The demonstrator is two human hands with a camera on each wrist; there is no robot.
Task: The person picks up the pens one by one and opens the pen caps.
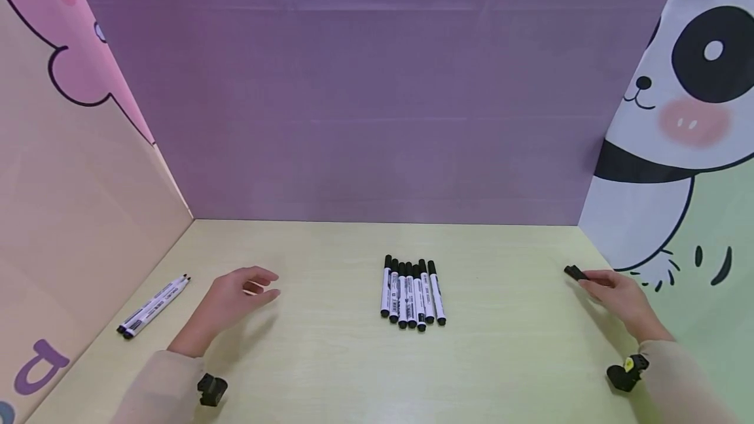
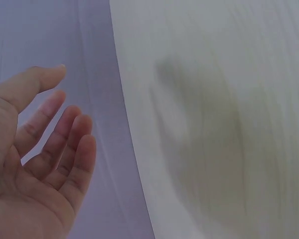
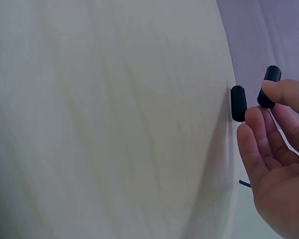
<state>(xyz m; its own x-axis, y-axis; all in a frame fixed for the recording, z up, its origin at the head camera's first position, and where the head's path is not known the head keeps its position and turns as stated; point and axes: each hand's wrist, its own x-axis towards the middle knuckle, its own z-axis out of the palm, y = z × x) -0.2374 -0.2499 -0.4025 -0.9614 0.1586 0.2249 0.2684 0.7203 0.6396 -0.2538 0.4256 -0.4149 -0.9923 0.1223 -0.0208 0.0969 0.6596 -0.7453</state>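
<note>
Black cap sits pinched between thumb and fingers of the right hand, a second cap just beside the fingertips. Well leftward, the left hand hangs loose, holding nothing, nearer the two pens on the bench, which slant away rightward, tips bare; a row of pens lies between the hands.

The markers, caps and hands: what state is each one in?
Left-side markers: uncapped, lying down
Middle markers: capped, lying side by side
Pinched cap: off any marker
Other cap: off any marker; whether held is unclear
Left hand: empty, relaxed
Right hand: pinching a cap
</note>
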